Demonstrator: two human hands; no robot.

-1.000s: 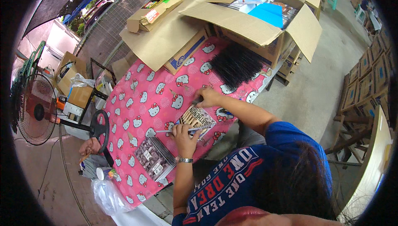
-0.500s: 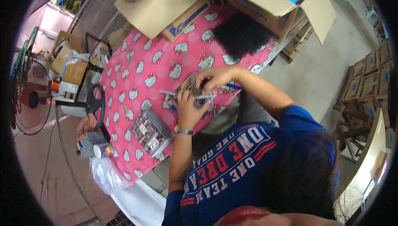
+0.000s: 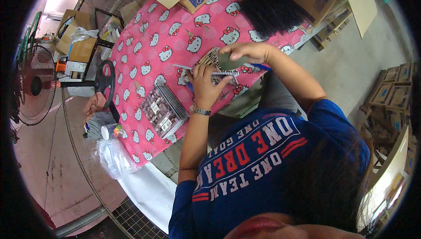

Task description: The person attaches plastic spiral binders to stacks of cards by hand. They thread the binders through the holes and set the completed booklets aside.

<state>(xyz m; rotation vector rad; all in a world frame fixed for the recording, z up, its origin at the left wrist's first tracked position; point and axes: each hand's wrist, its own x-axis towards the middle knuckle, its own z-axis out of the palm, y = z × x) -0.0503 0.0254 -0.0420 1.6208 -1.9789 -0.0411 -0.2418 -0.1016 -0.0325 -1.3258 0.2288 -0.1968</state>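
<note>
A stack of spiral notebooks (image 3: 160,111) lies by the near edge of the pink-covered table (image 3: 186,57). The left hand (image 3: 206,85) rests on another notebook (image 3: 207,59) near that edge — thumb and fingers spread. The right hand (image 3: 246,53) pinches a dark green flat piece (image 3: 227,62) above it — black strands (image 3: 269,13) lie toward the right edge.

The table cover (image 3: 164,67) looks like smooth plastic sheeting with a slight sheen. The spiral notebook (image 3: 205,59) and the notebook stack (image 3: 158,111) show smooth printed paper covers. The dark-green flat piece (image 3: 229,62) reads matt, material unclear. The carton (image 3: 300,0) is matt cardboard; the bag (image 3: 113,158), clear, crinkled, shiny plastic; the watchband (image 3: 200,111), shiny metal.
</note>
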